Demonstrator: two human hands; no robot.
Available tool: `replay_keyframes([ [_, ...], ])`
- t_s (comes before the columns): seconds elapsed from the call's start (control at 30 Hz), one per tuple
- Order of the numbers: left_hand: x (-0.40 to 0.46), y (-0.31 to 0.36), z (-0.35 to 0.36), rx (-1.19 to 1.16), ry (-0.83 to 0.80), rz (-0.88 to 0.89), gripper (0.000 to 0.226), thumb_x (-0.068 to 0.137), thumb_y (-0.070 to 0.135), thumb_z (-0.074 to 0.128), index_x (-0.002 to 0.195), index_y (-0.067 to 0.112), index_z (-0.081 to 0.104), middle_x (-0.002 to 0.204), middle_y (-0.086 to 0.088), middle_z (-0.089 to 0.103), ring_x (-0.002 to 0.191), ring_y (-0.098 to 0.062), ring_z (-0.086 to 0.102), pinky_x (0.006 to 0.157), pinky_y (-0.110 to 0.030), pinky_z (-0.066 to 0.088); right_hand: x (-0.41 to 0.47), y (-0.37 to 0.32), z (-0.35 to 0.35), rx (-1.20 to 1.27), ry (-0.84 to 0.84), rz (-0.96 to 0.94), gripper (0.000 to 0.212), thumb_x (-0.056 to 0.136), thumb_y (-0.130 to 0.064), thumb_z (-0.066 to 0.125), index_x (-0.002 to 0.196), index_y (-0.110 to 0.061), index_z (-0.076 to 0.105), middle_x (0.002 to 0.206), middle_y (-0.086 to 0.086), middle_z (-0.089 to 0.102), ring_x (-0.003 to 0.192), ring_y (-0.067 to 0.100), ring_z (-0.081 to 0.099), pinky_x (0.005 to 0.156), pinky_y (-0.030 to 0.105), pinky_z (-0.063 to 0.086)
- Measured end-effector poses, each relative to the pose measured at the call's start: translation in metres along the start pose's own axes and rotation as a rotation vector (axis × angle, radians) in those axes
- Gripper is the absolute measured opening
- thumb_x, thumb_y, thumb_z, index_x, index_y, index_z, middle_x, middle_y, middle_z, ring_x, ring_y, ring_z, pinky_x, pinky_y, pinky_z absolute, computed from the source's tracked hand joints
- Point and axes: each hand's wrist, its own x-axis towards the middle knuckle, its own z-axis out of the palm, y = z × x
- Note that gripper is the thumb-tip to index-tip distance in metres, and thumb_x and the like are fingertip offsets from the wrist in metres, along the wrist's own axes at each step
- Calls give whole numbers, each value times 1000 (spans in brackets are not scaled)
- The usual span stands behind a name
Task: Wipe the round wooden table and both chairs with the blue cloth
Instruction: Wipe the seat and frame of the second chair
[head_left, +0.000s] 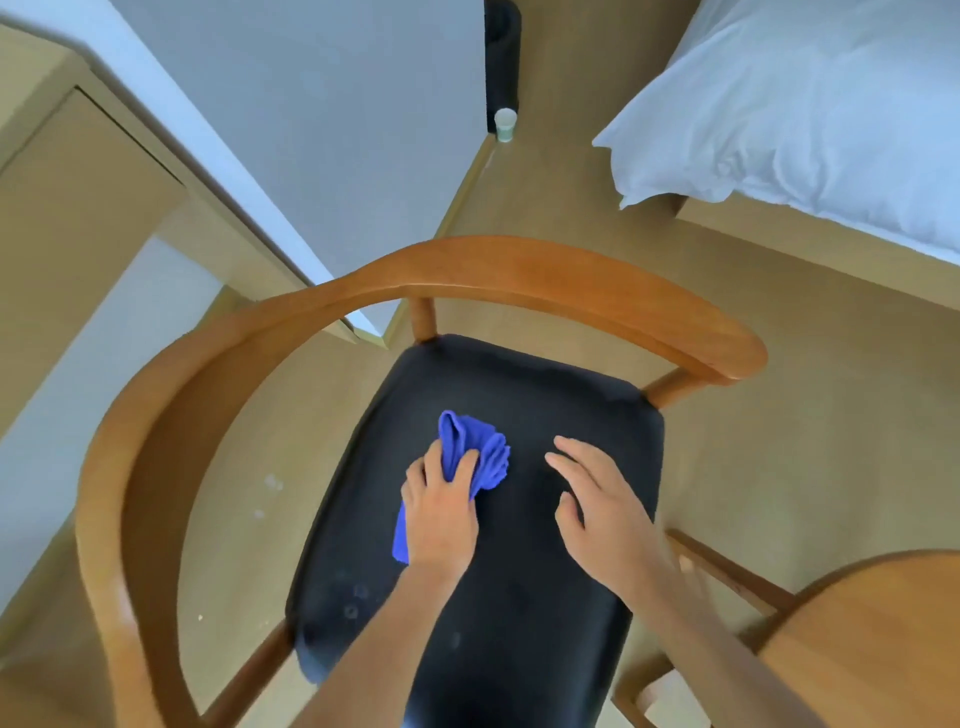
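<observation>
1. Round wooden table (878, 644), lower right corner, only part of its top in view, just beside the chair's right side.
2. Two bare forearms come in from the bottom edge, over the seat.
3. Left hand (441, 512) on the black seat (545, 597), fingers curled over the blue cloth (475, 452), pressing it down on the seat. Cloth is bunched; one fold sticks out past the fingertips, another end shows under the wrist on the left side.
4. Right hand (597, 499) flat and spread, fingers straight, holding nothing, low over the seat right of the cloth. Contact with the seat: cannot tell. Hands near each other but apart, not touching.
5. Chair (171, 395): wooden, curved one-piece arm-and-back rail wrapping round the seat from left side to far side to right. Seat cushion dark, a few faint ring marks near its front left.
6. Tan floor (779, 415) under and around the chair, small pale specks left of the seat.
7. Far left: light wood cabinet (78, 182) against a white wall (322, 130).
8. Far centre: small white cup (505, 124) on the floor, beside a black upright object (501, 57) at the wall's edge.
9. Far right: bed with white bedding (810, 109) hanging over a tan base.
</observation>
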Motion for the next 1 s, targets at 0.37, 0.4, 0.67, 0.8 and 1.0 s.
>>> replay_keyframes([
  [0.37, 10, -96, -42, -318, -291, -78, 50, 93, 6, 36, 139, 24, 45, 143, -3, 38, 130, -12, 34, 106, -26, 29, -5, -68, 125, -78, -262, 184, 83, 81, -58, 58, 150, -33, 20, 159, 11, -5, 145, 34, 1, 116, 46, 16],
  [0.4, 3, -109, -42, -246, -313, -125, 53, 92, 5, 35, 142, 25, 40, 150, -4, 29, 137, -17, 28, 109, -30, 28, -2, -79, 133, -56, -209, 247, 87, 79, -61, 59, 150, -35, 17, 159, 10, -6, 145, 35, 1, 115, 48, 17],
  [0.67, -18, -163, -41, -265, -429, -429, 54, 94, 6, 32, 145, 23, 34, 150, -9, 28, 127, -32, 42, 95, -32, 42, 33, -116, 177, -162, -82, 522, 80, 85, -27, 64, 150, -20, 18, 155, 24, 0, 128, 43, 28, 101, 45, 33],
  [0.8, -10, -167, -43, -368, -380, -518, 53, 93, 6, 31, 145, 19, 34, 147, -12, 35, 123, -31, 46, 81, -25, 37, 10, -126, 190, -236, -137, 185, 70, 81, -10, 60, 145, -18, 33, 152, 24, 15, 114, 38, 38, 99, 41, 34],
  [1.0, -9, -169, -41, -365, -297, -571, 53, 90, 6, 35, 141, 16, 38, 137, -16, 41, 115, -33, 50, 82, -35, 46, -68, -141, 212, -297, -407, -295, 74, 57, -10, 77, 127, -23, 55, 140, 20, 45, 102, 36, 55, 75, 39, 49],
])
